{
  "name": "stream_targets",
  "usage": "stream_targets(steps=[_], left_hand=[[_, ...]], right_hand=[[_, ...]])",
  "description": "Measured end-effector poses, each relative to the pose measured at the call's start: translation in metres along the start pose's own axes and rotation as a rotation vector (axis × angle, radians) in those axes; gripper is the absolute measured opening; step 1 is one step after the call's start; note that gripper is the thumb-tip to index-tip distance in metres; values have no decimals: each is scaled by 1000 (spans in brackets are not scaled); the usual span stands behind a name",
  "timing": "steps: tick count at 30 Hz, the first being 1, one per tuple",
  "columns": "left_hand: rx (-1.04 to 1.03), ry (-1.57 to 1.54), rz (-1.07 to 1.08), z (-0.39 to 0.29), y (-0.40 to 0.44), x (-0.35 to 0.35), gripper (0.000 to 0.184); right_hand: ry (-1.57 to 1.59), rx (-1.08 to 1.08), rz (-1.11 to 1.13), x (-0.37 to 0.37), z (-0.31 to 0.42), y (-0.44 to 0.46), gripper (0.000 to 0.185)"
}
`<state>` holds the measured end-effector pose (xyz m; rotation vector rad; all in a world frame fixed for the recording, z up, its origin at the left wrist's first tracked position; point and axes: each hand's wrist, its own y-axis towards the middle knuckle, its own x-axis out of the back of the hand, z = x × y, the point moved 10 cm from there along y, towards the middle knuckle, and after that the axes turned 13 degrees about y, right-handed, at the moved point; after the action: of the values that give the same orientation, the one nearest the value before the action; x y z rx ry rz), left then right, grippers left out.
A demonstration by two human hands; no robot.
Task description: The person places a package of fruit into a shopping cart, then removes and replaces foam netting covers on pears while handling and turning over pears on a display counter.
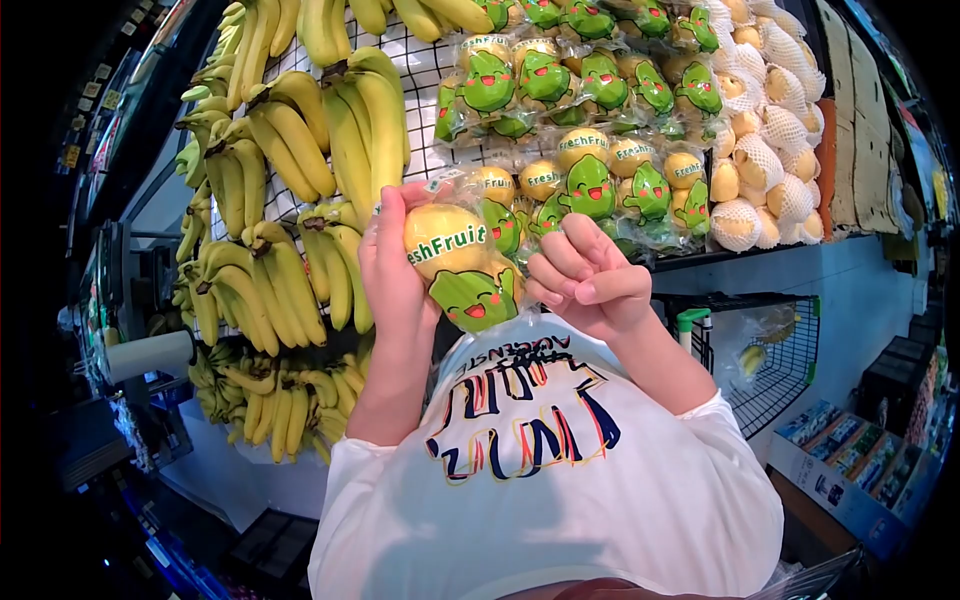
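Note:
A clear plastic bag of yellow fruit [447, 240], printed with "FreshFruit" and a smiling green cartoon, is held up in front of my chest. My left hand [398, 270] grips its left side, with the thumb along the top edge. At the bag's right side, my right hand [590, 280] is curled with its fingers bent together; whether they pinch the bag's edge is hard to make out. Just behind, similar bagged fruit [590, 187] lies in rows on the display.
Banana bunches [285, 140] hang on a white grid rack at the left. Fruit in white foam nets [760, 160] fills the right of the display. A shopping cart [780, 375] holding a plastic bag stands at the right, near boxed goods [850, 470].

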<state>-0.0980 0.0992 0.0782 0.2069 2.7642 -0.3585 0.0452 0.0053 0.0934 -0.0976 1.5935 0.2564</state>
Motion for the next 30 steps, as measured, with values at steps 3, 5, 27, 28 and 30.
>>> stream_targets(steps=[3, 5, 27, 28, 30], left_hand=[[18, -15, 12, 4, 6, 1, 29], [20, -14, 16, 7, 8, 3, 29], [146, -533, 202, 23, 14, -15, 29], [163, -499, 187, 22, 13, -17, 28], [202, -578, 322, 20, 9, -29, 27]], right_hand=[[-73, 31, 20, -3, 2, -1, 37], [-188, 72, 40, -5, 4, -3, 38], [-1284, 357, 72, -24, 13, -19, 46], [-1340, 349, 23, -20, 10, -18, 53], [-1384, 327, -45, -11, 2, -18, 64]])
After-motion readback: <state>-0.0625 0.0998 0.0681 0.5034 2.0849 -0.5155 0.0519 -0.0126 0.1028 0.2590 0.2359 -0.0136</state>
